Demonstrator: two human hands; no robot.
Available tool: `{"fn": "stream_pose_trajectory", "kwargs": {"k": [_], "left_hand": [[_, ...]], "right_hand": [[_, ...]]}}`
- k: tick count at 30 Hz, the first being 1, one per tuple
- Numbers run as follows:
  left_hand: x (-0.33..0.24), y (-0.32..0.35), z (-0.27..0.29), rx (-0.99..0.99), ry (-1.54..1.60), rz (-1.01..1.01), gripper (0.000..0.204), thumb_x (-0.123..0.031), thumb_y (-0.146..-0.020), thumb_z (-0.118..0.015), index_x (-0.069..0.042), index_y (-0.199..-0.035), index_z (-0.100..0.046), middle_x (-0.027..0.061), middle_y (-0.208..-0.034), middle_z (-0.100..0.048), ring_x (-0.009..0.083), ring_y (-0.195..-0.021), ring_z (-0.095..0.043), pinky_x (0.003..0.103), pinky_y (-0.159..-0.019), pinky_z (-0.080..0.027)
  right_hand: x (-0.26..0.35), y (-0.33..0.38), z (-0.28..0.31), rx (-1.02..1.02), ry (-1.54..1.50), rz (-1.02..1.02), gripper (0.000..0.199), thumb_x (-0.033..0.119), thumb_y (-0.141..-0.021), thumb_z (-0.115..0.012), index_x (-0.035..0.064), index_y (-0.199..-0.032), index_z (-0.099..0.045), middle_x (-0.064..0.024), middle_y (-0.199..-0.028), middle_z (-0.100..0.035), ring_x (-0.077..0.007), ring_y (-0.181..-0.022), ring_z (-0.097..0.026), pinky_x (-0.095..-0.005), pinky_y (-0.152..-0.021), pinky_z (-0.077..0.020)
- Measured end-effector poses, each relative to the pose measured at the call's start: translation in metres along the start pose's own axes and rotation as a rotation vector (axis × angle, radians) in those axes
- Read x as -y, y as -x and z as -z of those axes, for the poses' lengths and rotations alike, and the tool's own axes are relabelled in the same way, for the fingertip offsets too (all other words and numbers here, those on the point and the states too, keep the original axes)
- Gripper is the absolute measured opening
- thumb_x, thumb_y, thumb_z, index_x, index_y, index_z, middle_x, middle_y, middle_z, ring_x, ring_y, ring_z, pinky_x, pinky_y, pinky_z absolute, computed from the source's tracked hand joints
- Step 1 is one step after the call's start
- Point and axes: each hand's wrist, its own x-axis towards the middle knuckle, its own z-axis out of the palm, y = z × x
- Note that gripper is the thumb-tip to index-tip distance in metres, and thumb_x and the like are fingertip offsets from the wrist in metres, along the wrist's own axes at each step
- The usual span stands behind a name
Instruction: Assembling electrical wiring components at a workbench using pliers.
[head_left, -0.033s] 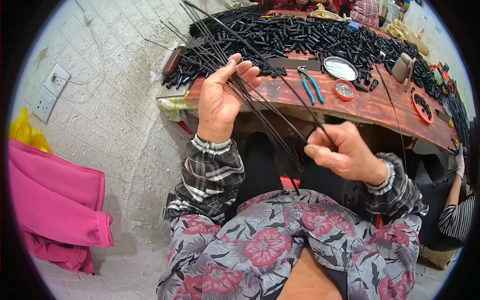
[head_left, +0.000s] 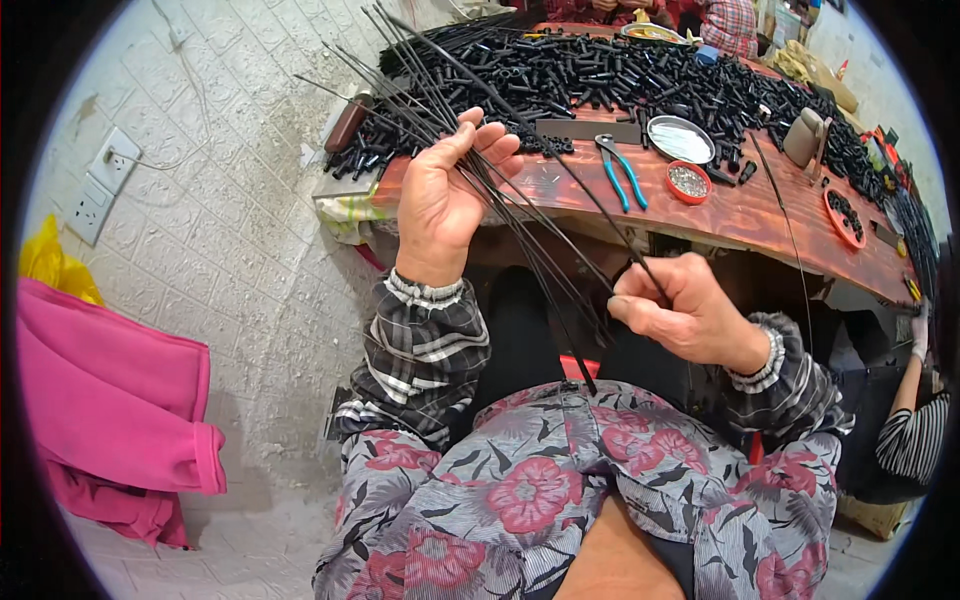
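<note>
A loose bundle of long thin black rods (head_left: 512, 212) lies across the palm of my left hand (head_left: 443, 205). Its thumb and curled fingers are closed around them, and the rods fan out at both ends. In a pinch between thumb and forefinger, my right hand (head_left: 682, 312) grips one thicker black rod (head_left: 575, 178). That rod slants up to the left, past the left fingertips and over the table. Lower ends of several rods hang above my lap, left of the right hand.
The wooden table (head_left: 480, 192) bears a heap of short black tubular parts (head_left: 610, 75), blue-handled pliers (head_left: 622, 172), a red dish of small metal bits (head_left: 688, 181) and a round tray of white strips (head_left: 682, 138). Pink cloth (head_left: 115, 380) hangs left; a co-worker's gloved hand (head_left: 919, 335) is far right.
My right hand has shifted very slightly down and left with its rod. The left hand and its bundle are nearly unmoved. The co-worker's gloved hand at the far right has moved slightly.
</note>
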Motion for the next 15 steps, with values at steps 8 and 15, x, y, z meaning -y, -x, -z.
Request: {"fn": "stream_pose_trajectory", "kwargs": {"k": [8, 15], "left_hand": [[0.004, 0.005, 0.010, 0.244, -0.034, 0.002, 0.027, -0.010, -0.087, -0.044, -0.002, -0.114, -0.044, 0.0140, -0.088, -0.060, 0.0211, -0.073, -0.061, 0.038, -0.065, -0.051], [0.007, 0.016, -0.016, 0.164, -0.176, 0.043, 0.030, -0.008, -0.085, -0.044, 0.005, -0.112, -0.043, 0.0199, -0.102, -0.057, 0.0296, -0.090, -0.059, 0.038, -0.073, -0.051]], "right_hand": [[0.028, -0.046, 0.045, -0.321, -0.046, 0.010, 0.025, 0.021, -0.087, -0.046, -0.0011, -0.087, -0.058, 0.0035, -0.052, -0.044, -0.0008, -0.041, -0.035, -0.0159, -0.039, -0.0255], [-0.007, -0.144, 0.040, -0.034, 0.424, 0.387, 0.017, 0.013, -0.078, -0.054, -0.0024, -0.082, -0.060, -0.0017, -0.059, -0.051, -0.0061, -0.046, -0.043, -0.0220, -0.039, -0.0330]]}}
